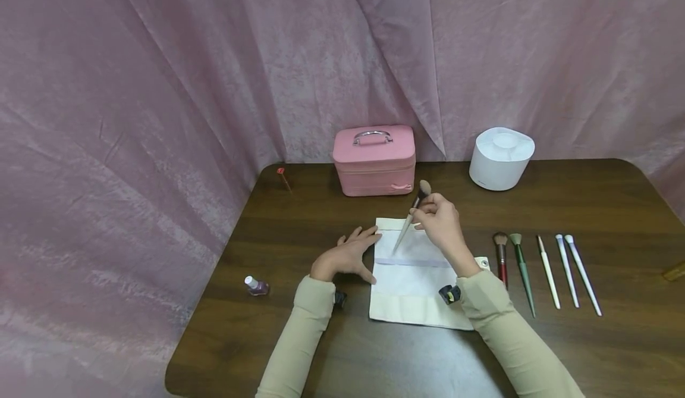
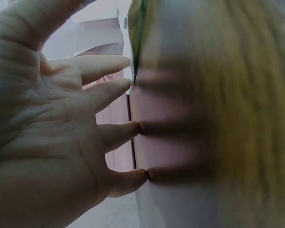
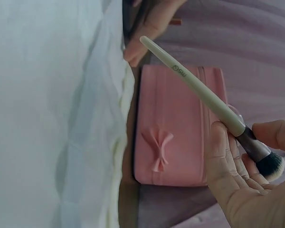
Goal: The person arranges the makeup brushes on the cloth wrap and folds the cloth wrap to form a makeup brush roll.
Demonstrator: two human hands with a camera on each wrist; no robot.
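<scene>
A makeup brush (image 1: 405, 229) with a pale handle and dark ferrule slants above a white fabric brush roll (image 1: 409, 309). My right hand (image 1: 442, 222) pinches it near the ferrule, bristles up and handle tip pointing down at the roll; the right wrist view shows the brush (image 3: 194, 85) between thumb and fingers. At the roll's left edge my left hand (image 1: 350, 255) rests with fingers spread. In the left wrist view, that hand's fingertips (image 2: 140, 175) touch the tabletop and the cloth's edge. The right forearm covers part of the roll's right side.
Several brushes lie right of the roll, among them a red-handled brush (image 1: 501, 249) and a green brush (image 1: 521, 267). Behind stand a pink case (image 1: 374, 175) and a white round organizer (image 1: 497, 169). A nail polish bottle (image 1: 258, 287) and a red-capped tube (image 1: 284, 179) are at left.
</scene>
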